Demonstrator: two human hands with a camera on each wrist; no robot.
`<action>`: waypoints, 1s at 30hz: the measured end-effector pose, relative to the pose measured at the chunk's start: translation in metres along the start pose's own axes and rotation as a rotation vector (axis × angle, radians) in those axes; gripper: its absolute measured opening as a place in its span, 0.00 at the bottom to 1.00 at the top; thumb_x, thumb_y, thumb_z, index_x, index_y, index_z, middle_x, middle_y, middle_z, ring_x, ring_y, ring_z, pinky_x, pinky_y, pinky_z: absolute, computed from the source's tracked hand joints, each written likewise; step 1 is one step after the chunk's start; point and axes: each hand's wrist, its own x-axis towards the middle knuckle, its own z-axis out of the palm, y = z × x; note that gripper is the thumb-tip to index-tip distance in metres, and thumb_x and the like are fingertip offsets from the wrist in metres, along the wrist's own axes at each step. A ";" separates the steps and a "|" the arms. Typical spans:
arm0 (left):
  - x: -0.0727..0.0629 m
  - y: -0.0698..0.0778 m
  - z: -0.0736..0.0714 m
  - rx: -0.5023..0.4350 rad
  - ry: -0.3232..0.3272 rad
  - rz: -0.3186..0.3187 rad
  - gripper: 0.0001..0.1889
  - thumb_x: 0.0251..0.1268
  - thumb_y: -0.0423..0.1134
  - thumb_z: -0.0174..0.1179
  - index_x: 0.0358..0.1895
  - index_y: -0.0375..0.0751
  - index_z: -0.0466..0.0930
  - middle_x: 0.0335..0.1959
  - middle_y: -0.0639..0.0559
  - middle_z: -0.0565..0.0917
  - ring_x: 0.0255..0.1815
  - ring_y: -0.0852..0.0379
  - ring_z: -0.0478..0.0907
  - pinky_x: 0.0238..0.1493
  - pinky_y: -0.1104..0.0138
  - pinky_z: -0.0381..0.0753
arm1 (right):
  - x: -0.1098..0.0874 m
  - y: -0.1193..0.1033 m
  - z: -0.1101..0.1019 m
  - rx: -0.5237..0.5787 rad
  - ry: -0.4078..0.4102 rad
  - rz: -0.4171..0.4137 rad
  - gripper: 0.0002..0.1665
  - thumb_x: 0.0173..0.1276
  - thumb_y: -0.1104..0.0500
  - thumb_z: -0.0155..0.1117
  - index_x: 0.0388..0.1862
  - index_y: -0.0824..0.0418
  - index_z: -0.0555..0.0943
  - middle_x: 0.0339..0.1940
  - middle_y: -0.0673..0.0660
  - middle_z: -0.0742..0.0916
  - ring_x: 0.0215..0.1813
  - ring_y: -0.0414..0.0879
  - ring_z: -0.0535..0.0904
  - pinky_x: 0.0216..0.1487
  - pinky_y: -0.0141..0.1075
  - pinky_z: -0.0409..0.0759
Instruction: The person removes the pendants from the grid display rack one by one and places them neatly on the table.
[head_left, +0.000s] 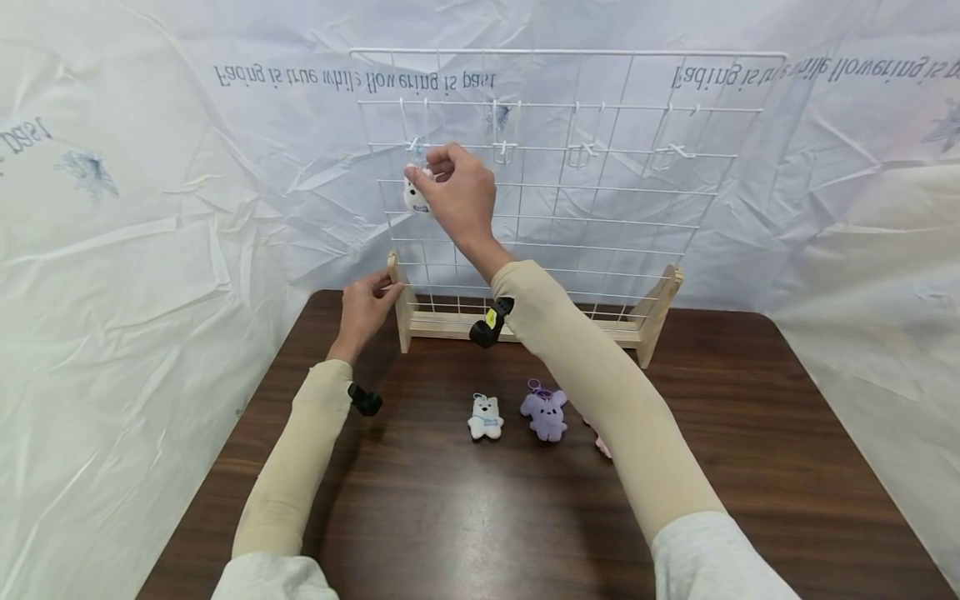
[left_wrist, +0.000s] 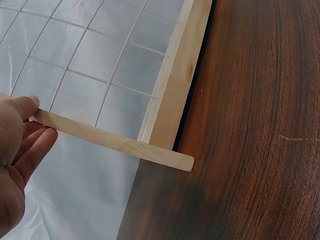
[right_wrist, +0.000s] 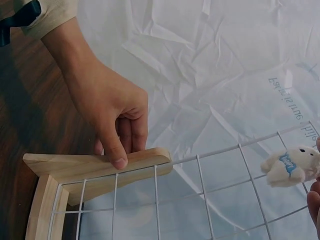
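Observation:
High at the left of a white wire grid rack (head_left: 570,52), my right hand (head_left: 463,193) pinches a white bear plush keychain (head_left: 414,198) between thumb and fingers. Its light blue loop (head_left: 416,146) overlaps the leftmost hook in the head view. The right wrist view shows the bear plush (right_wrist: 287,167) with a blue scarf, hanging in front of the wires, my right fingertips (right_wrist: 315,202) at its head. My left hand (head_left: 366,307) holds the rack's left wooden side post (left_wrist: 120,142), thumb on one face and fingers on the other.
Three more hooks, the nearest one (head_left: 506,150) included, hang along the grid. On the brown table (head_left: 420,517) lie another white bear plush (head_left: 486,418), a purple plush (head_left: 545,415) and a pink item (head_left: 603,448) partly behind my right arm. White printed sheeting (head_left: 225,167) surrounds the table.

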 end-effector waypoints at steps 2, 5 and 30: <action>0.000 0.000 0.000 -0.005 -0.003 -0.003 0.18 0.71 0.38 0.66 0.58 0.32 0.84 0.52 0.35 0.87 0.50 0.41 0.88 0.47 0.49 0.88 | 0.000 -0.001 0.000 -0.013 0.009 0.004 0.19 0.63 0.46 0.78 0.46 0.57 0.87 0.39 0.50 0.90 0.42 0.40 0.85 0.46 0.29 0.79; 0.000 0.000 0.000 -0.007 -0.005 -0.006 0.17 0.71 0.37 0.67 0.58 0.32 0.84 0.52 0.35 0.87 0.51 0.42 0.88 0.47 0.50 0.88 | 0.001 -0.002 0.001 -0.024 0.013 0.007 0.19 0.63 0.46 0.78 0.45 0.56 0.87 0.38 0.49 0.90 0.42 0.39 0.85 0.46 0.29 0.79; 0.001 -0.002 0.001 0.018 0.002 -0.016 0.18 0.72 0.39 0.66 0.59 0.33 0.84 0.53 0.37 0.87 0.52 0.44 0.87 0.48 0.50 0.88 | 0.002 -0.007 -0.002 0.113 -0.003 0.083 0.13 0.68 0.51 0.75 0.46 0.56 0.90 0.36 0.50 0.92 0.38 0.35 0.86 0.40 0.26 0.80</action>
